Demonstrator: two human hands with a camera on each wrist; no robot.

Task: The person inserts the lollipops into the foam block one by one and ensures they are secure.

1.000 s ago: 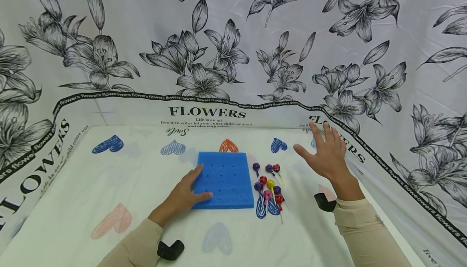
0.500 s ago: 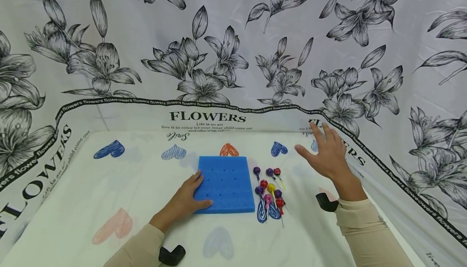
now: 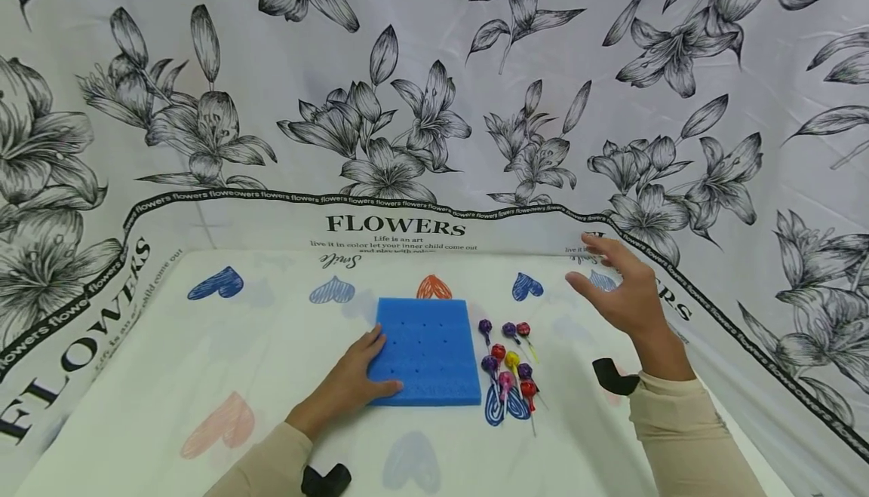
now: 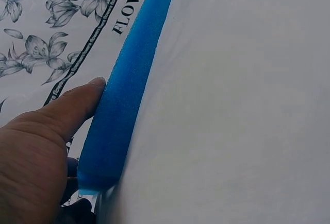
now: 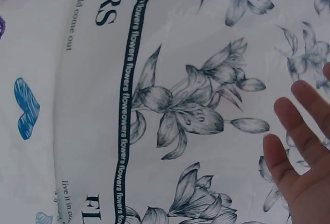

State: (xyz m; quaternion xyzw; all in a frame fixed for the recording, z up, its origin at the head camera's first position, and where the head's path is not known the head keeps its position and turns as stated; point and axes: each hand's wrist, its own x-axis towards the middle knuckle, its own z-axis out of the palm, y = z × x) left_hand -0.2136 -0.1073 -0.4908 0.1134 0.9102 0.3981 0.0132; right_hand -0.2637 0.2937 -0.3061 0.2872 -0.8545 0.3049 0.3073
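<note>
In the head view a blue foam block [image 3: 428,350] with rows of small holes in its top lies flat on the white cloth. My left hand [image 3: 346,384] rests against its left side, thumb and fingers spread and fingertips over the edge. The left wrist view shows the thumb touching the long side of the foam block [image 4: 121,87], with the other fingers dark and partly hidden past its end. Beside the block's right side lie several wrapped lollipops [image 3: 512,360]. My right hand [image 3: 627,289] hovers to their right, fingers spread, holding nothing.
A white cloth [image 3: 326,444] printed with hearts covers the table. Behind it and to the right rises a white curtain [image 3: 475,173] with black flower drawings. Black straps [image 3: 614,378] show at the wrists.
The head view has shifted a little, so the scene sits lower and farther right. My right hand's fingers tilt slightly more to the left. The left hand stays at the foam block.
</note>
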